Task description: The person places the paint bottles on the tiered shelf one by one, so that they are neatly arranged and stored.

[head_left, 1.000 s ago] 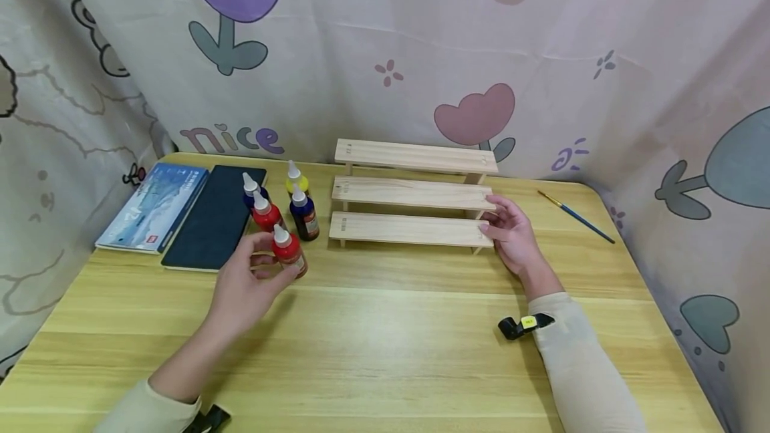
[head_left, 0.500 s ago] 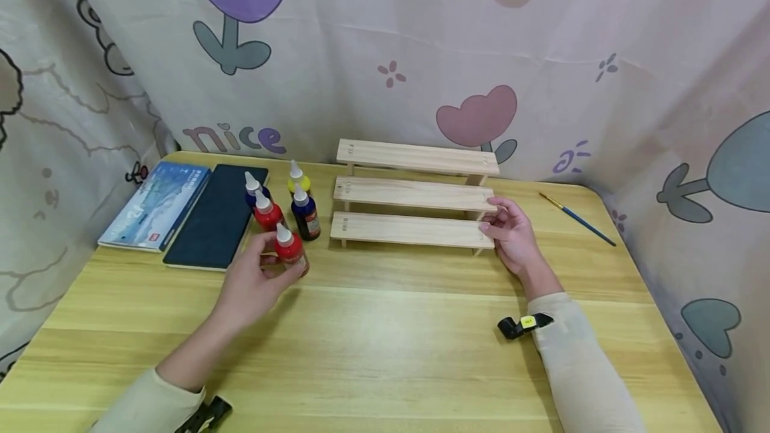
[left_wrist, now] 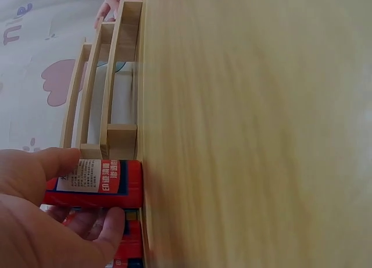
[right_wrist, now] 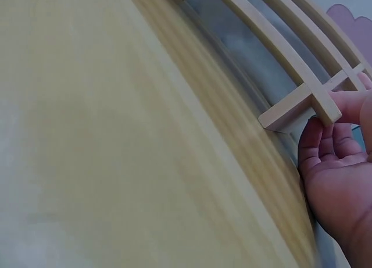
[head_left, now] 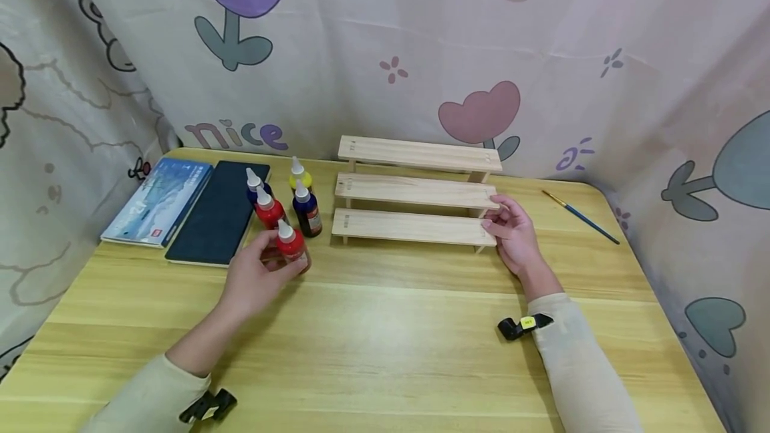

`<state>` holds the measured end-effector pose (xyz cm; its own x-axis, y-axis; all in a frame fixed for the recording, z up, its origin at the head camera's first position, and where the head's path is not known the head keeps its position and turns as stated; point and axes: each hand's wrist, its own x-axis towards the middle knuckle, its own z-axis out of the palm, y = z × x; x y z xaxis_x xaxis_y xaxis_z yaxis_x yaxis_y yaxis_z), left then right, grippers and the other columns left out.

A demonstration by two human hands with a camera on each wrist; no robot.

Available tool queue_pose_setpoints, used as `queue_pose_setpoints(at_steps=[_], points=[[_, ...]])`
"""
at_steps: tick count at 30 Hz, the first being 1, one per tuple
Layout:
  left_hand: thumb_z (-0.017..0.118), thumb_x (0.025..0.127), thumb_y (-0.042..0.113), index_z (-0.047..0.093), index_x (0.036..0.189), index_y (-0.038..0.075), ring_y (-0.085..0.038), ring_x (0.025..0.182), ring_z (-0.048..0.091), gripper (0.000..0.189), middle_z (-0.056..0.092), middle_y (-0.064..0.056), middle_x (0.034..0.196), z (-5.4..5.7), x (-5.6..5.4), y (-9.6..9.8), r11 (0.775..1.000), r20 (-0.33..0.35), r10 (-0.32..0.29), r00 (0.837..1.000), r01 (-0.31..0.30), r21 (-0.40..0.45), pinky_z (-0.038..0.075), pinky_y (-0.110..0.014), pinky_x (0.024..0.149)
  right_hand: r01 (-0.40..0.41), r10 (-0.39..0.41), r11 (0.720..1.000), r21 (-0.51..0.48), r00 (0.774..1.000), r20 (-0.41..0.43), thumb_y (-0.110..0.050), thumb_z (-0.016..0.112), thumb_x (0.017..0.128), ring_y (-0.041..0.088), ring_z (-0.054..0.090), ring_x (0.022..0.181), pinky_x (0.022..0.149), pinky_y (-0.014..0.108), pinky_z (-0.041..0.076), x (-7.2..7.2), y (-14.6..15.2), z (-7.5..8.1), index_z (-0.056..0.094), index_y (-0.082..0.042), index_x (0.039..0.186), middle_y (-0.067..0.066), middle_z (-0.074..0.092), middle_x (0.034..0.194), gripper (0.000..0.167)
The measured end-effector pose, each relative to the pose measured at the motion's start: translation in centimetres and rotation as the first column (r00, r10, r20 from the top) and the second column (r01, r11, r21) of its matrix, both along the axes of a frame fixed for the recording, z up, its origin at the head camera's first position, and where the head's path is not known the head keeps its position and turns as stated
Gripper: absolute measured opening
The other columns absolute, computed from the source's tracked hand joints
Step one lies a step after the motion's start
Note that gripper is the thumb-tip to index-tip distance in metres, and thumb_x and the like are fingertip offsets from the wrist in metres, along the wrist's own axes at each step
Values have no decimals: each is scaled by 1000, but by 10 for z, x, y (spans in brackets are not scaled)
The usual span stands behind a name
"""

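Note:
My left hand point(head_left: 252, 279) grips a red squeeze bottle point(head_left: 291, 243) with a white pointed cap, thumb on one side and fingers on the other. In the left wrist view the bottle's label point(left_wrist: 93, 176) shows, and its base is right at the table surface. Close behind it stand a second red bottle point(head_left: 270, 212), two dark blue bottles, one in front point(head_left: 308, 214) and one farther left point(head_left: 255, 187), and a yellow bottle point(head_left: 301, 178). My right hand point(head_left: 515, 239) holds the right end of a three-step wooden rack point(head_left: 415, 226), its thumb at the lowest board's end.
A blue-covered book point(head_left: 158, 202) and a dark notebook point(head_left: 216, 212) lie at the back left of the wooden table point(head_left: 385, 353). To the right of the rack lies a thin blue-handled paintbrush point(head_left: 580, 219). A printed curtain point(head_left: 361, 39) hangs behind the table.
The left hand and its red bottle stay in nearly the same place, while the left forearm has shifted slightly right. The right hand keeps its hold on the rack. The head view moves a little.

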<state>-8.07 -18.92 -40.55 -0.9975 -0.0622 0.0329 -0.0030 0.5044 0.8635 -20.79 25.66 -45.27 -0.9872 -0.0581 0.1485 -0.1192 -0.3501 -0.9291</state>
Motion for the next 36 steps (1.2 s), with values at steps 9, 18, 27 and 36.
queue_pose_setpoints(at_steps=[9, 18, 27, 36], points=[[79, 89, 16, 55, 132, -1, -34, 107, 60, 52, 61, -20, 125, -4, -3, 1, 1000, -34, -10, 999, 10, 3, 54, -34, 88, 17, -16, 999, 28, 999, -32, 30, 55, 84, 19, 57, 93, 75, 22, 53, -2, 2, -1, 67, -9, 123, 8, 63, 95, 57], [79, 89, 19, 54, 135, 4, -30, 106, 60, 55, 62, -15, 124, 0, -4, 6, 997, -54, -43, 998, 46, 62, 55, -33, 86, 2, -2, 1000, 2, 999, -45, 31, 55, 83, 19, 58, 91, 73, 22, 53, -3, 1, -3, 68, -9, 122, 8, 63, 95, 58], [78, 90, 21, 51, 140, 13, -28, 116, 54, 57, 57, -8, 131, 12, 1, 11, 984, -55, -74, 996, 82, 158, 53, -28, 86, -8, 8, 1000, -10, 999, -40, 30, 57, 83, 19, 59, 88, 72, 21, 53, -1, -1, -3, 68, -9, 121, 8, 64, 94, 56], [75, 93, 23, 50, 141, 10, -27, 121, 51, 55, 53, -5, 135, 30, -2, 18, 967, -77, -85, 993, 101, 235, 48, -39, 99, 5, -5, 1000, -1, 999, -44, 30, 56, 83, 19, 59, 88, 72, 22, 53, 1, 0, -1, 68, -9, 122, 9, 64, 93, 57]])
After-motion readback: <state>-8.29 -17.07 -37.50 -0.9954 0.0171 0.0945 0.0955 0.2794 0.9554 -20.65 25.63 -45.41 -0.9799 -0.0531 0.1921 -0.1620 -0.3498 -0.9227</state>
